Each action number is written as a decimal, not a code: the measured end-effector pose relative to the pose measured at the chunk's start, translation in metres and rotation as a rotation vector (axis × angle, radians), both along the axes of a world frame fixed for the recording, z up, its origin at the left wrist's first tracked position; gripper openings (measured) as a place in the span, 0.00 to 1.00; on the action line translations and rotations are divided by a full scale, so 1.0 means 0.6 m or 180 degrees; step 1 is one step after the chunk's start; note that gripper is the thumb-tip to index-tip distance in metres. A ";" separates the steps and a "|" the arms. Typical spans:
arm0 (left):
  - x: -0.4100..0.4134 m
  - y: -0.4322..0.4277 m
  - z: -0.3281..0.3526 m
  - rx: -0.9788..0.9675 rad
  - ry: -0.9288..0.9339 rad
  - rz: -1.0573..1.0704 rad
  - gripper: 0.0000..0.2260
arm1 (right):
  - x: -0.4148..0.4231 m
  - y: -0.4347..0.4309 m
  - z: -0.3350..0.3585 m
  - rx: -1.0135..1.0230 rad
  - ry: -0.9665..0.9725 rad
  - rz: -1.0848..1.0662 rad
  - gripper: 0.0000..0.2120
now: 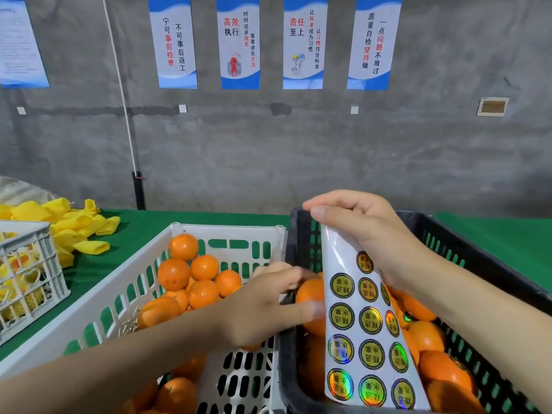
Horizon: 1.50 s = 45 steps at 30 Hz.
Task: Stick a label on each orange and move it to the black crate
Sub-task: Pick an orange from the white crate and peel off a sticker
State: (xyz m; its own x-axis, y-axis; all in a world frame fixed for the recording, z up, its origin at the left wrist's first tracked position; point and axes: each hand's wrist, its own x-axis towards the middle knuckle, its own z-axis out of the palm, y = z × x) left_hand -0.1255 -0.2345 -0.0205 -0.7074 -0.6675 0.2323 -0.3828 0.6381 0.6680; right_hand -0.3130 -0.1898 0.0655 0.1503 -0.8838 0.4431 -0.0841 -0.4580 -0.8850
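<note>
Orange: One orange (310, 295) was found gripped in the left hand (265, 306), at the near-left wall of the black crate (478, 258), partly hidden behind the label sheet (358, 324). Whether it bore a label could not be told.
Left hand: Fingers were curled over the top of the orange, with the thumb set beneath it; the forearm was stretched across the white crate (227, 228).
Right hand: The right hand (367, 234) was clamped on the sheet's top edge, above the black crate.
Label sheet: It was hung downward, with rows of round gold stickers facing the camera.
Black crate: Stacked oranges (442, 366) were noted inside; it was set just right of the white crate.
White crate: Loose oranges (185, 276) were heaped inside.
Desk: The green desk (194, 216) was seen carrying both crates, yellow foam nets (74, 225) and a small crate (33, 264) at far left.
Wall: Four posters (239, 40) were fixed to grey concrete.
</note>
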 end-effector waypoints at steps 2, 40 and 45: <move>-0.003 0.001 -0.003 -0.0067 0.0010 -0.0071 0.20 | -0.004 0.001 0.002 0.0089 -0.0029 0.0034 0.05; 0.001 -0.012 0.036 0.0807 0.1779 0.0951 0.12 | -0.007 -0.040 -0.057 -0.1881 0.2579 -0.1091 0.13; 0.006 -0.005 0.037 0.0519 0.1461 0.0803 0.27 | -0.008 -0.037 -0.052 -0.1771 0.2592 -0.1000 0.15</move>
State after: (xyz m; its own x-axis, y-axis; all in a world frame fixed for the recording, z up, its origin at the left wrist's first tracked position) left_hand -0.1220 -0.2372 0.0017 -0.3710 -0.8566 0.3585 -0.1566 0.4383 0.8851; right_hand -0.3176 -0.2119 0.0346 0.3854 -0.6362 0.6684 -0.7490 -0.6388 -0.1762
